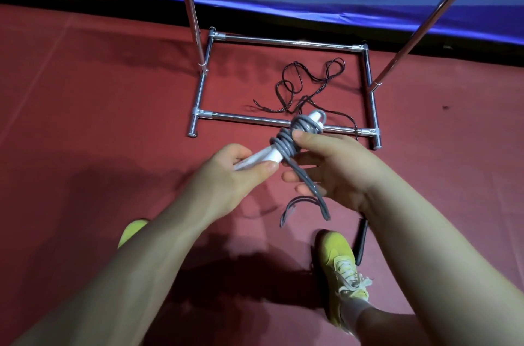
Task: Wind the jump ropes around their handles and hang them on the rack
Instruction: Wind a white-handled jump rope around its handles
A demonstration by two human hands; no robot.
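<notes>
Gripping the white handles is the left hand, while the grey rope wound around them is pinched by the right hand, above the rack base's near bar.

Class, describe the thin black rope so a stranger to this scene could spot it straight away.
Find the metal rack standing on the red floor. Inside its rectangular base lies the black rope, loose and tangled. Unlike the thicker grey rope wound round white handles in the hands, it is unwound and untouched.

no readable text, labels or numbers
</notes>
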